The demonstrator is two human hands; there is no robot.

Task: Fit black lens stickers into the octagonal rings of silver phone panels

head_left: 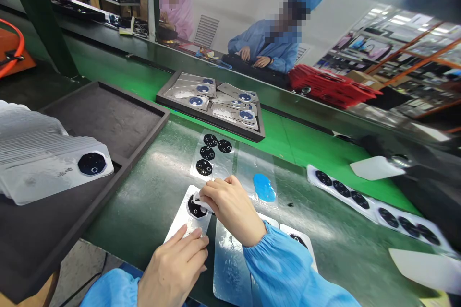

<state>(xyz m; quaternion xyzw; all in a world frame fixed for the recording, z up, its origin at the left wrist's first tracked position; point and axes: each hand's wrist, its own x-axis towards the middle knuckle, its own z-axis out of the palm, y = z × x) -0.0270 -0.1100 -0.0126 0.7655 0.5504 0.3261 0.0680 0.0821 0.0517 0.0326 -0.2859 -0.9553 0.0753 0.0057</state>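
A silver phone back panel [182, 218] lies tilted on the green table, with a black camera disc [196, 207] near its upper end. My left hand [176, 266] rests on the panel's lower part, fingers stretched flat. Over the disc, my right hand [230, 206] is closed in a pinch on a small white piece [200, 202] that touches the disc; whether it is cloth or plastic I cannot tell. Beneath my right forearm lies another silver panel [230, 268], and more panels are partly hidden by the blue sleeve. A clear sheet with black discs [207, 153] lies just beyond my hands.
On the left, a dark tray [135, 153] carries a fanned stack of panels [54, 163]. A second tray [212, 116] of panels stands at the back. A blue patch [264, 187] and a strip of black discs [374, 205] lie rightward. Co-workers sit beyond the bench.
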